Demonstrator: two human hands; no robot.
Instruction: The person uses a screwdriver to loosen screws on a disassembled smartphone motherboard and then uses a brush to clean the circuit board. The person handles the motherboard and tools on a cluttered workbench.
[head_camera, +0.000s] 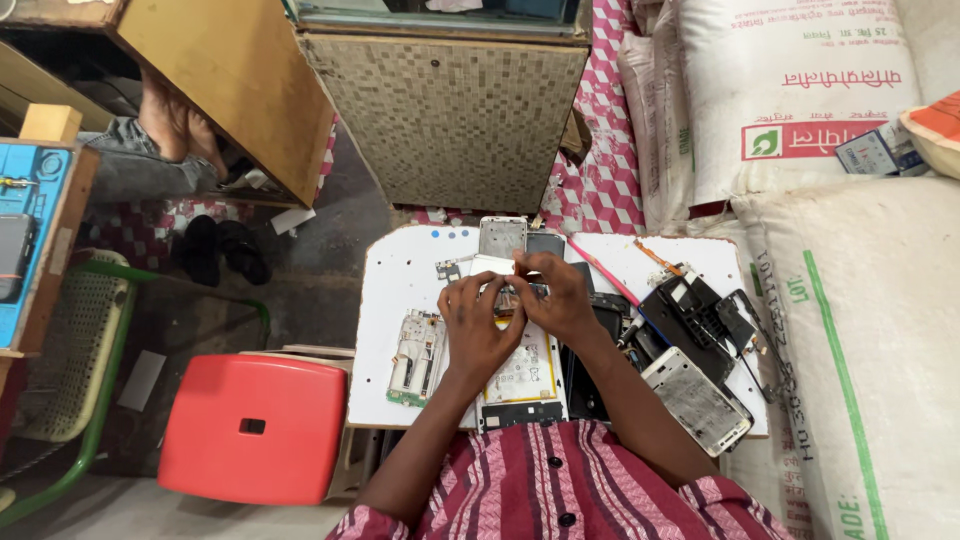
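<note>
Two hands (478, 325), one red stool (252, 428), three sacks (790, 90).

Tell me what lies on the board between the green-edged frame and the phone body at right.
In the head view, an opened phone with yellow-edged insides lies between the frame and the body.

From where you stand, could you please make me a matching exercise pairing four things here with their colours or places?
Things:
1. stool
2. board
3. sacks
4. chair

Descriptions:
A. white, under the phone parts
B. red, left of the board
C. green frame, far left
D. white, stacked on the right

Pairs: 1-B, 2-A, 3-D, 4-C
</note>
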